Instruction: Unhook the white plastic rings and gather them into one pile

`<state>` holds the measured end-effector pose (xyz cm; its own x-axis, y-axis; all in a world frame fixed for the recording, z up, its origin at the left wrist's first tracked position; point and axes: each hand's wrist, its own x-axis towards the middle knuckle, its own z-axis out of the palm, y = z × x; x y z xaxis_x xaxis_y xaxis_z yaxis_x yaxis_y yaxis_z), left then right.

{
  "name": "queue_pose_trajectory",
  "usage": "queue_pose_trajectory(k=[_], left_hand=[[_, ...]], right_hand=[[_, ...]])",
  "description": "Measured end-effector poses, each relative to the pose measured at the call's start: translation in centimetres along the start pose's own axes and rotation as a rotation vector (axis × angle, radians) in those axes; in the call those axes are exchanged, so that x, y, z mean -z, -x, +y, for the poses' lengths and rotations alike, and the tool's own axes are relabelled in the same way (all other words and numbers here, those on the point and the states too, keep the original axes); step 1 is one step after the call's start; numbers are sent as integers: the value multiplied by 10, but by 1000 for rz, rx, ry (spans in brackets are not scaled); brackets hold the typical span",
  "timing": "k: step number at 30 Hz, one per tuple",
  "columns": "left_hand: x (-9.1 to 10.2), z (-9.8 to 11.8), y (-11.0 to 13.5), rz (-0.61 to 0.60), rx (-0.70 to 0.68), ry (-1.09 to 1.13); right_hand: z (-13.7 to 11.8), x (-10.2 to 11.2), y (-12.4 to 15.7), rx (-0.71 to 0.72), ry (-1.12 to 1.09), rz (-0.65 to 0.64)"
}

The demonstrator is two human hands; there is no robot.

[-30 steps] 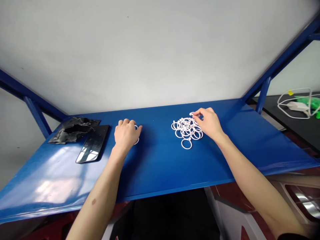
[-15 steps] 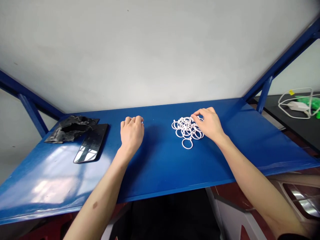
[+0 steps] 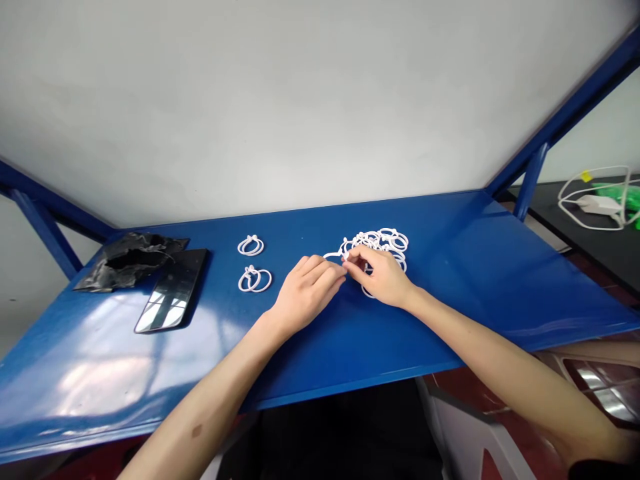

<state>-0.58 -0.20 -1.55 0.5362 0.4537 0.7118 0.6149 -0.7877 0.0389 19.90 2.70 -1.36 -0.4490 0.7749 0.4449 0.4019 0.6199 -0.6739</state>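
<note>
The left hand [image 3: 311, 288] has swung across from the left of the surface [image 3: 320, 360] to meet the right hand [image 3: 349, 264], which has come inward, and two small groups of rings are uncovered. The right thumb and forefinger are pinched together on the knob of a white ring [image 3: 332, 255]; the left fingers are curled close by, though I cannot tell whether they grip it. The ring sits between both hands, just beside the ring pile [image 3: 374, 239], which the right hand partly covers. Further left lie the upper ring group [image 3: 254, 238] and the lower ring group [image 3: 250, 269], then a phone [image 3: 171, 297] and a black bag [image 3: 103, 272]. The ring could slip, since the pinch is small, or snag neighbours, because the pile overlaps so closely; a low wrist might also drag loose ones along.
</note>
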Motion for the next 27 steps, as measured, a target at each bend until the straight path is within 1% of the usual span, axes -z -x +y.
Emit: queue_pose_trajectory(k=[2, 4, 5, 7, 9, 10, 12, 17, 23, 27], left_hand=[[-1, 1, 0, 91, 99, 21], [-3, 1, 0, 130, 244, 2], [-3, 0, 1, 110, 296, -7], [-5, -3, 2, 24, 343, 8], [-5, -6, 4, -43, 343, 59], [-6, -7, 5, -54, 343, 83], [-5, -8, 6, -52, 342, 120], [-4, -6, 7, -20, 289, 153], [-4, -3, 9, -16, 206, 101], [-5, 0, 10, -45, 182, 59]], right_hand=[[0, 1, 0, 33, 41, 28], [-1, 2, 0, 71, 89, 35], [-1, 2, 0, 88, 105, 31], [-1, 3, 0, 114, 122, 14], [0, 3, 0, 134, 124, -2], [1, 3, 0, 144, 120, -5], [2, 4, 1, 158, 111, -5], [6, 1, 3, 176, 106, -23], [6, -1, 5, 305, 137, -62], [3, -1, 6, 338, 175, -73]])
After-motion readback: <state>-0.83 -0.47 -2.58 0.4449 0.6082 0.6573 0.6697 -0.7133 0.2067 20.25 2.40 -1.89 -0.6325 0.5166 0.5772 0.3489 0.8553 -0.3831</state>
